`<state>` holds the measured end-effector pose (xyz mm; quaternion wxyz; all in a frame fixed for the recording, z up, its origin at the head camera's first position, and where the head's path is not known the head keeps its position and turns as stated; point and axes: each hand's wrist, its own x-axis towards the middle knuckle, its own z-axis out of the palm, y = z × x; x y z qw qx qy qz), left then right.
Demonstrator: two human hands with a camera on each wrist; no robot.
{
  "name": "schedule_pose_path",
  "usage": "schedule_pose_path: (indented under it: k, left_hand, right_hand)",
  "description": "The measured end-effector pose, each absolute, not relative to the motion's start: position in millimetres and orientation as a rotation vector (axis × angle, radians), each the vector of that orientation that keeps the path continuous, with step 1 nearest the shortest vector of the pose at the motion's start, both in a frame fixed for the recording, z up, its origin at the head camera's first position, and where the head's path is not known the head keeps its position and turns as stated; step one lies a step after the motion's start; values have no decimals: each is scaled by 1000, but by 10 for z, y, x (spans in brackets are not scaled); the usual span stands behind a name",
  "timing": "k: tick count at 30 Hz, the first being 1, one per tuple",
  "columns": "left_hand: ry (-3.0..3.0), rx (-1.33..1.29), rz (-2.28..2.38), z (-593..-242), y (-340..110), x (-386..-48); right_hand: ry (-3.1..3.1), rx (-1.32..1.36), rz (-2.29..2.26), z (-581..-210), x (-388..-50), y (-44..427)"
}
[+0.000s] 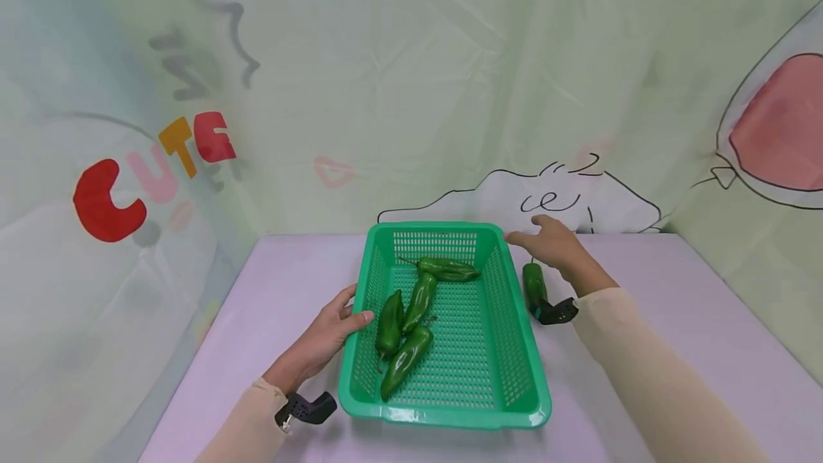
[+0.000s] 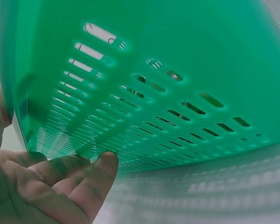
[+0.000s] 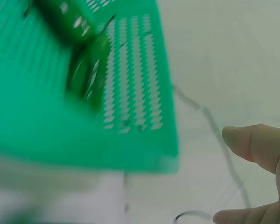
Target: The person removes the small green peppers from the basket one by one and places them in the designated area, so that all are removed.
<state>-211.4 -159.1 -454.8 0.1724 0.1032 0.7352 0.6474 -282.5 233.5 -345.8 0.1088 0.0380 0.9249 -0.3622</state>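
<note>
L hand (image 1: 323, 336) grips basket (image 1: 444, 416); R hand (image 1: 558, 245) empty, fingers apart. Might tip, spilling peppers (image 1: 421, 304), b/c one-sided hold.

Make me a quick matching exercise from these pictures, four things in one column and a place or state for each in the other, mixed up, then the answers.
1. Left hand
2. Right hand
3. Basket
4. Lone pepper

A. On the table, right of the basket
B. Green, with four peppers inside
C. Gripping the basket's left side
D. Empty, thumb apart from the fingers

Pairs: 1-C, 2-D, 3-B, 4-A
</note>
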Motion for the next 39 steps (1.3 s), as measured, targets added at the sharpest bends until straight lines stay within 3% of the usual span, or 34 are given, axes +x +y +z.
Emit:
schedule_pose_path:
  k: [11, 26, 39]
  left_hand:
    - [2076, 293, 1841, -4509, -1590, -2094]
    - [2054, 287, 1866, -4519, -1590, -2108]
    - [2066, 287, 1866, -4517, -1596, -2115]
  right_hand:
    - [2737, -65, -1160, -3261, -2877, 1762]
    - [2651, -172, -1065, -3700, -3257, 1438]
    - [2631, -236, -959, -3971, -3385, 1334]
